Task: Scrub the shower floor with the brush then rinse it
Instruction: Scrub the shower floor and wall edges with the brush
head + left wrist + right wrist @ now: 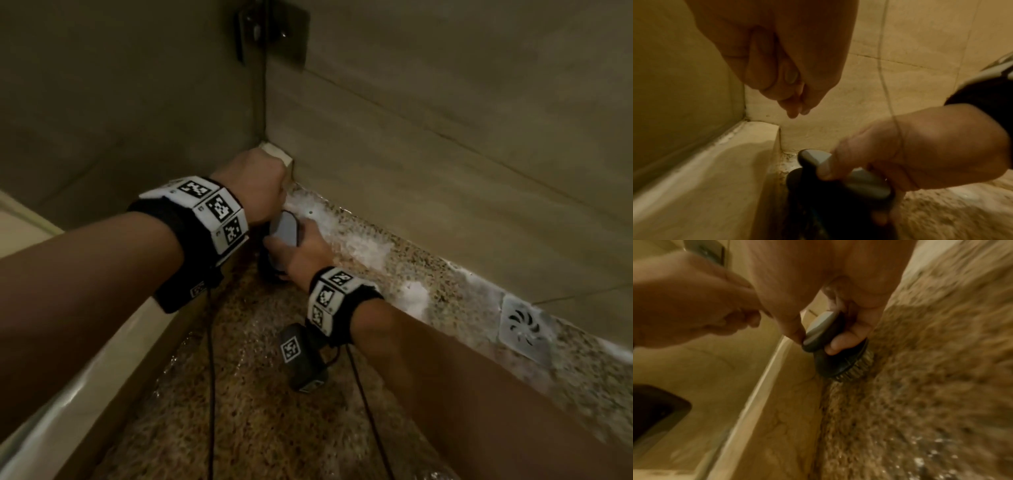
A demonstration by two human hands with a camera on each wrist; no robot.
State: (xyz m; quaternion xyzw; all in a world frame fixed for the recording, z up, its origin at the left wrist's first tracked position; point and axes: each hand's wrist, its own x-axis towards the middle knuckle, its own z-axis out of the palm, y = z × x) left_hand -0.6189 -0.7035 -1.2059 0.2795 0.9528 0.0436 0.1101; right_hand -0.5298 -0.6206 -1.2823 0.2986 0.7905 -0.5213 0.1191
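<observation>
Scrubbing was under way, rinse not begun — judged from white foam (373, 250) on the shower floor (260, 394). Right hand (303, 251) gripped the brush (835, 353), bristles down in the corner at 12 o'clock. Left hand (255, 186) hung loosely curled, holding nothing. Drain (522, 327) lay at 3 o'clock.

**Brush pressed to the speckled floor**

The right hand (840, 293) curls around the dark brush (830, 350), thumb on its grey top, bristles touching the speckled shower floor (931, 386) just beside the pale curb (764, 395). The left hand (694, 305) hangs loosely curled over the curb, near the brush.
</observation>
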